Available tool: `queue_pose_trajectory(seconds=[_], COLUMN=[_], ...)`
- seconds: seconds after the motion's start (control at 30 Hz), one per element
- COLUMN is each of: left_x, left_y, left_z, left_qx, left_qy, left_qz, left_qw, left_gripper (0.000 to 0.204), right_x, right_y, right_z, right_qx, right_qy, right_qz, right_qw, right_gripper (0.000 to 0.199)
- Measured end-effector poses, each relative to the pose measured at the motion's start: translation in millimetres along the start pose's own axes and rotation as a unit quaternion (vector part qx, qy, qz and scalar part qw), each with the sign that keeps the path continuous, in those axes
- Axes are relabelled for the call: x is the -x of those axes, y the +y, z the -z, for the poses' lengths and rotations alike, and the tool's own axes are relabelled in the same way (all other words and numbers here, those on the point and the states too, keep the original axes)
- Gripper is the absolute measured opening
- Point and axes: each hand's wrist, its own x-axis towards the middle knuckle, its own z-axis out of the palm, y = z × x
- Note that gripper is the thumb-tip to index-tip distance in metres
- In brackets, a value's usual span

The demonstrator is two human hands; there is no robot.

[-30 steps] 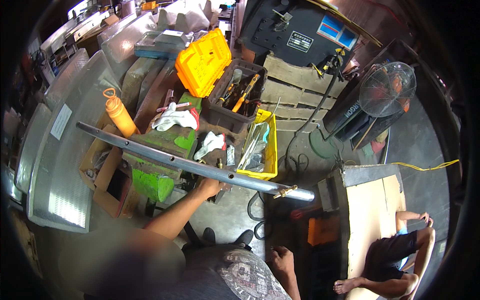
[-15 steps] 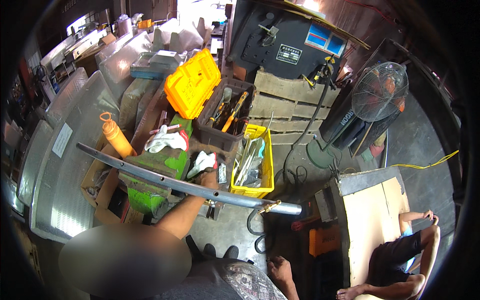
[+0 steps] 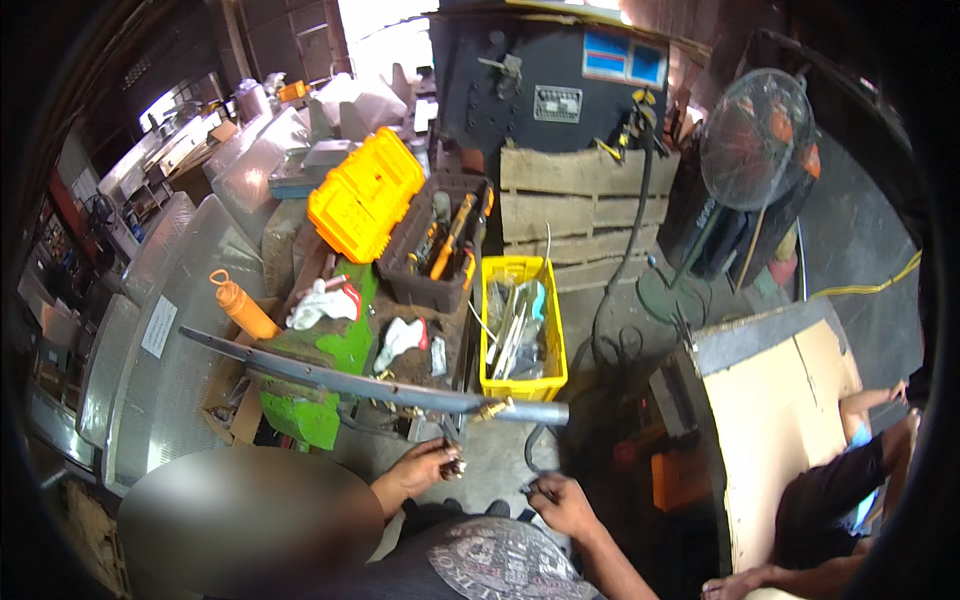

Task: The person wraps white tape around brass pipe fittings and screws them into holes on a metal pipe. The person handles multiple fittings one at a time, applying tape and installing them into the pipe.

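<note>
A long grey metal tube (image 3: 360,380) with holes along it lies across the green bench vise (image 3: 305,418). Near its right end sits a small brass-coloured fitting (image 3: 492,409). My left hand (image 3: 422,470), below the tube and close to my body, is closed around small brass-coloured pieces whose exact kind is unclear. To its right, my right hand (image 3: 565,505) has curled fingers around something small and dark that I cannot make out. White work gloves with red cuffs lie beyond the tube, one pile (image 3: 322,305) on the vise and another glove (image 3: 402,342) on the bench.
A brown toolbox (image 3: 425,285) with its yellow lid (image 3: 367,195) raised stands at the back. Beside it is a yellow crate (image 3: 525,385) of rods and bags. An orange bottle (image 3: 245,308) stands left, a fan (image 3: 757,140) far right. Another person's legs (image 3: 830,520) show by the cardboard-topped table (image 3: 765,400).
My left hand has drawn back from the bench beyond the tube to near my body, now with brass-coloured pieces in it. My right hand has come up slightly. The view has shifted.
</note>
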Motion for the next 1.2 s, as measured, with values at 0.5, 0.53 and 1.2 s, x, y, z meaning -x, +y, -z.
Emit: queue_pose_trajectory(seconds=[0.5, 0.53, 1.2], left_x=[45, 46, 34], left_y=[63, 63, 60], left_z=[-190, -194, -211], left_qx=[-0.161, -0.165, -0.124], left_qy=[-0.179, -0.18, -0.226], left_qz=[0.015, 0.012, 0.003], left_qw=[0.97, 0.97, 0.966], left_gripper=[0.044, 0.048, 0.066], right_x=[31, 34, 35], right_y=[-81, -83, -102], right_z=[60, 62, 67], right_qx=[-0.084, -0.068, 0.144], right_qy=[0.069, 0.073, 0.174], right_qz=[0.282, 0.293, 0.38], right_qw=[0.953, 0.951, 0.897], right_gripper=[0.036, 0.037, 0.034])
